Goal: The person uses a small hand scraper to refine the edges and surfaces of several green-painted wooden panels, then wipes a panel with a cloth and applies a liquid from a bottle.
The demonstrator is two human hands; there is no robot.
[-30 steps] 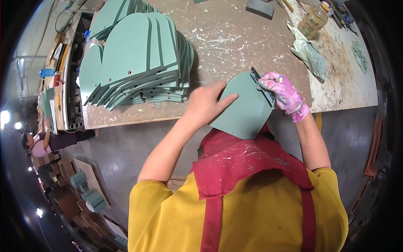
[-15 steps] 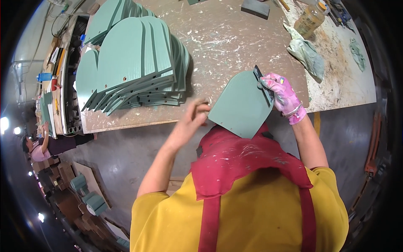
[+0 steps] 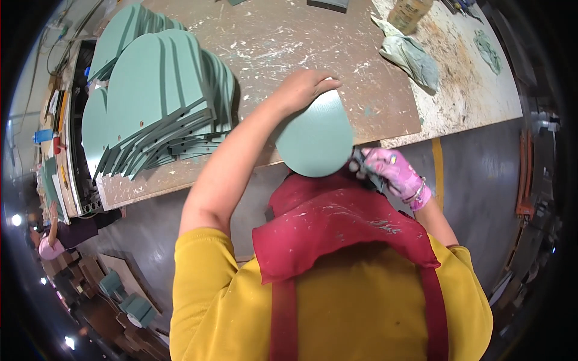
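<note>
Head cam: my left hand [image 3: 304,87] is bare, palm and fingers clamped over the far straight edge of 1 flat sage-green painted panel with a rounded end [image 3: 316,138]. Panel sits tilted at the near table edge, rounded end toward my chest, overhanging the brown paint-spattered worktable [image 3: 289,36].

My right hand [image 3: 391,174] wears a pink glove, closed around a small dark tool [image 3: 361,161] pressed to the rounded edge on the right. Tool type too small to tell.

Progress, my read: edge work on this piece is mid-way; can't judge how much of the rim is finished. Fanned stack of matching green panels [image 3: 162,102] lies left of my left hand, well apart. Whether those are finished or waiting, can't tell.

Beyond my right hand: crumpled grey-green rag [image 3: 412,57], plus a tan bottle [image 3: 409,11] at the far edge, on a pale dusty board.

Room: grey concrete floor [image 3: 475,162] with a yellow line, more green pieces on the floor far left, another person [image 3: 51,237] working there.
</note>
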